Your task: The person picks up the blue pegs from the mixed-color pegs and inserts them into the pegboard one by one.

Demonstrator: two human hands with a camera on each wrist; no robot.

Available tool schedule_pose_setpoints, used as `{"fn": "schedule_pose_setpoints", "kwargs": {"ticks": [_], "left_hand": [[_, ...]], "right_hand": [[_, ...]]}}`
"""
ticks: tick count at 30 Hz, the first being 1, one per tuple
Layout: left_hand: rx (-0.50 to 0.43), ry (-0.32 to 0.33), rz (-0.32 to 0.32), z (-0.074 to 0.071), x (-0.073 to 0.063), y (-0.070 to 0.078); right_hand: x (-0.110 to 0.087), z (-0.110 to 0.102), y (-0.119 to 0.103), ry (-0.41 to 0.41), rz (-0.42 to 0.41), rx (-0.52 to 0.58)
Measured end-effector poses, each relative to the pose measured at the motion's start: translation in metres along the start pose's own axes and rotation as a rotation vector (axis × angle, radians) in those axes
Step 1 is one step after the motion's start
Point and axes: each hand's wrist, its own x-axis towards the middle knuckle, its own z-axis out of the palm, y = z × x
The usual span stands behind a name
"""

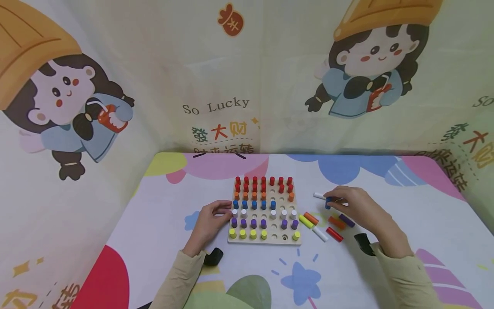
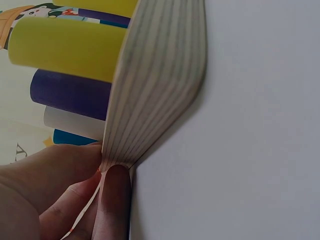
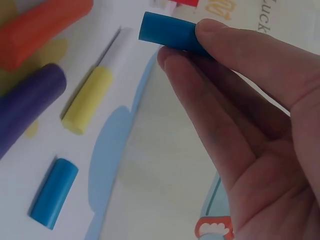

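A wooden pegboard [image 1: 264,241] carries rows of red, orange, blue, white, purple and yellow pegs, with several bare holes toward its right side. My left hand [image 1: 210,223] holds the board's left edge, with its fingers at the rim beside the blue and white rows. Off to the board's right, my right hand [image 1: 356,208] pinches a blue peg [image 3: 172,32] between thumb and fingers, above the table. A second blue peg [image 3: 54,195] lies loose below that hand in the right wrist view.
Loose pegs lie right of the board, among them a yellow peg [image 1: 306,221], a red peg [image 1: 334,234], a purple peg [image 1: 346,220] and a white peg [image 1: 320,234]. A patterned cloth [image 1: 170,189] covers the table, and printed curtains [image 1: 285,86] hang behind it.
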Motion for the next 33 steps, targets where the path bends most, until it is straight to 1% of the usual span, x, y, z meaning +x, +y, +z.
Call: {"fn": "schedule_pose_setpoints", "kwargs": {"ticks": [5, 9, 14, 21, 26, 29, 33], "left_hand": [[-0.006, -0.002, -0.002, 0.000, 0.000, -0.001], [-0.004, -0.001, -0.002, 0.000, 0.000, -0.001], [0.001, 0.000, 0.005, 0.000, 0.000, -0.001], [0.007, -0.001, 0.008, 0.000, 0.000, 0.000], [0.012, -0.002, 0.007, 0.000, 0.000, 0.001], [0.012, -0.001, 0.008, 0.000, -0.001, 0.001], [0.012, 0.000, 0.013, 0.000, 0.000, 0.000]], "right_hand": [[0.004, 0.002, -0.005, 0.000, -0.006, 0.000], [0.007, 0.004, -0.008, 0.022, -0.028, -0.017], [0.011, 0.005, -0.014, 0.045, -0.058, -0.002], [0.016, 0.007, -0.021, 0.023, -0.058, 0.036], [0.018, 0.010, -0.022, 0.008, -0.044, 0.041], [0.020, 0.012, -0.024, 0.001, -0.052, 0.047], [0.023, 0.012, -0.027, 0.000, -0.084, 0.048]]}}
